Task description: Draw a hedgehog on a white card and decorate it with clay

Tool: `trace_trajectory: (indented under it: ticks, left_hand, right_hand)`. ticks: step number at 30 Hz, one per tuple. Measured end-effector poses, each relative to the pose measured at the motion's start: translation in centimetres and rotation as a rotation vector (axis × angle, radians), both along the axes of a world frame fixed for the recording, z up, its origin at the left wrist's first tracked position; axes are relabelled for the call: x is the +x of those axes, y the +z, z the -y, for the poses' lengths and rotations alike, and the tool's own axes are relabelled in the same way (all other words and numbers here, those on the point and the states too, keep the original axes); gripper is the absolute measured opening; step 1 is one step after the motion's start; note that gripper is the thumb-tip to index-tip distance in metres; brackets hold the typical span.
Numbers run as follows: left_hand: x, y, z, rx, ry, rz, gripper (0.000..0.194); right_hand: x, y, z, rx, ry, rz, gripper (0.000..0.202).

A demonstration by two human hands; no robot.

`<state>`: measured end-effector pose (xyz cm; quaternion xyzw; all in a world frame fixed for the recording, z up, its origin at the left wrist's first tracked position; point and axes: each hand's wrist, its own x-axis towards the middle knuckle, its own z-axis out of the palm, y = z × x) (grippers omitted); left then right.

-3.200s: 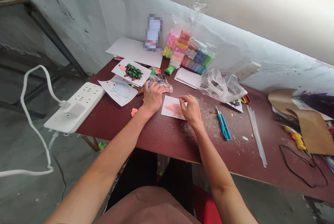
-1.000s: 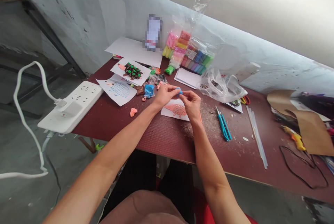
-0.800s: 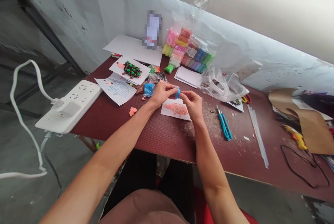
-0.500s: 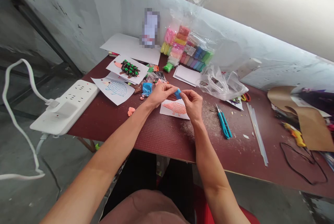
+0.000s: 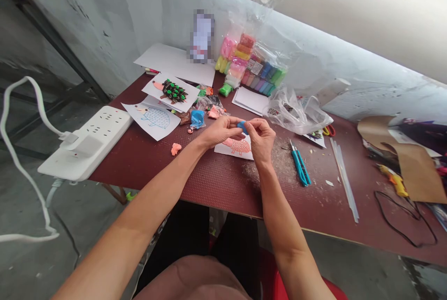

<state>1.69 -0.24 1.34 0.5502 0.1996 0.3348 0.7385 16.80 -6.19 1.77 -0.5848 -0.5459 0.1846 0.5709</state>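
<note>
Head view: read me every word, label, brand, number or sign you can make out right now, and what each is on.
No text can be read.
White label on the coloured packs: too small and blurred.
Phone-like object: pixelated, unreadable.
Power strip: no legible lettering.
Blue piece: no lettering visible.

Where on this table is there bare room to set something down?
Bare: front left, between the coral lump and table edge; right, between the clear sticks and yellow glue gun. Crowded: back left, with cards and packets.
</note>
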Motion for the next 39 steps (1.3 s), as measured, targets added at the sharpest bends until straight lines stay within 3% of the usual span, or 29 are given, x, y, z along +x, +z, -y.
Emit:
trace_trajectory:
  ticks: [8, 12, 15, 20, 26, 32, 39]
  left_hand:
    - [0.1, -0.2, 0.1, -0.041, 0.049, -0.064, 0.037]
    - [-0.2, 0.3, 0.2, -0.054, -0.006, -0.055, 0.040]
    - [-0.5, 0.6, 0.2, -0.103, -0.095, -0.004, 0.046]
    - [-0.3, 0.3, 0.3, -0.211, -0.147, 0.095, 0.039]
    - [0.6, -0.2, 0.6, -0.319, -0.112, 0.112, 0.028]
    - [-0.3, 0.1, -0.1, -0.277, -0.122, 0.088, 0.031]
    - [-0.6, 0.6, 0.0, -0.228, -0.108, -0.031, 0.038]
  right_hand:
    - [-0.2, -0.2, -0.1, -0.025, 0.103, -0.071, 0.023]
    - [-0.3, -0.2, -0.1, 0.011, 0.106, -0.021, 0.020]
    - [0.0, -0.1, -0.1, 0.031, 0.077, -0.098, 0.022]
    - [0.3, 0.0, -0.4, -0.015, 0.085, -0.276, 0.030]
    - [-0.1, 0.1, -0.3, -0.033, 0.093, -0.313, 0.035]
    - [-0.1, 0.3, -0.1, -0.100, 0.149, -0.300, 0.035]
    - [0.1, 0.4, -0.1, -0.042, 0.188, -0.287, 0.026]
